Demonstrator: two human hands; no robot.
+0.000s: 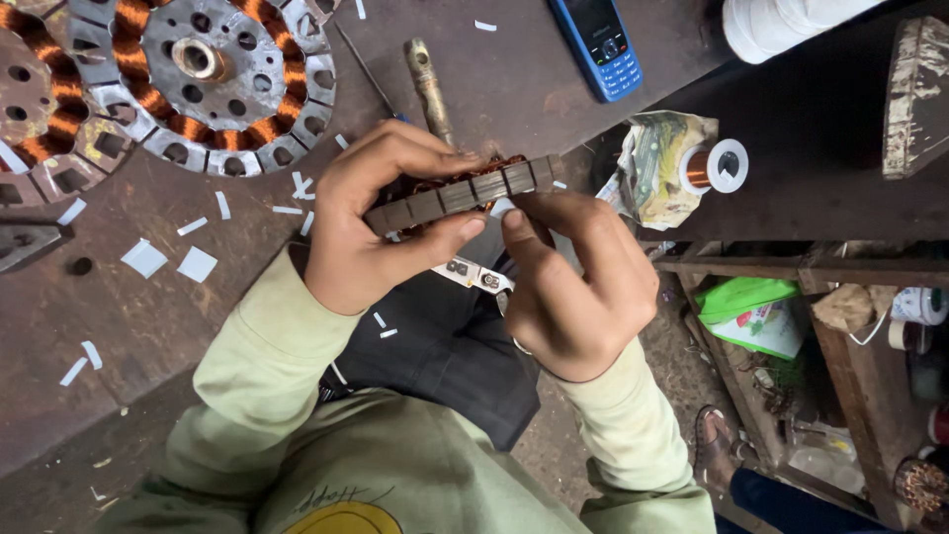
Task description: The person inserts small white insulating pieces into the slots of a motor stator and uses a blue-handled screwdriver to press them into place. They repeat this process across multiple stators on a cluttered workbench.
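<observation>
Both hands closed on a stator [465, 193] over the lap, left hand [371, 222] clamping its rim, right hand [578, 282] pinching the edge; a steady left grip likely keeps the slots aligned.

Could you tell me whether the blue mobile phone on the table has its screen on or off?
Off: the blue mobile phone lies face up on the table, and its screen shows dark, with no lit display.

Left hand [371, 222]: fingers curled over, thumb beneath, closed grip. Right hand [578, 282]: fingers bent inward, thumb raised, pinching beside the left. Both forearms in pale green sleeves
</observation>
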